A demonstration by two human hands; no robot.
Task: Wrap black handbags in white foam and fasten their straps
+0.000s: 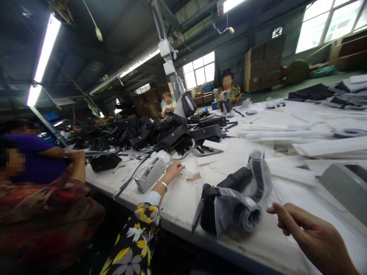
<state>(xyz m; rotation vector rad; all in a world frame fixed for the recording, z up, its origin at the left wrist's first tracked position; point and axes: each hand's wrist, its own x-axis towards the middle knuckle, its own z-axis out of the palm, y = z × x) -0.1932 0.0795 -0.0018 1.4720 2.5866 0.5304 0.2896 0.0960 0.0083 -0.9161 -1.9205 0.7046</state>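
Note:
A small black handbag (210, 208), partly wrapped in clear plastic film (243, 208), lies on the white worktable (183, 206) in front of me. My right hand (309, 233) hovers just right of it, fingers stretched out toward the film and holding nothing I can see. My left hand (173, 170), on an arm in a flowered sleeve with a bracelet, rests on the table farther left. Its fingers lie loosely beside a crumpled paper scrap (190, 176), next to a grey tape dispenser (150, 173).
A heap of black handbags (172, 137) fills the table's middle. White paper sheets and rolls (301, 133) cover the right side, beside a grey box (346, 187). Other people sit at the left (37, 214) and at the far end (228, 93). Cardboard boxes (263, 63) are stacked behind.

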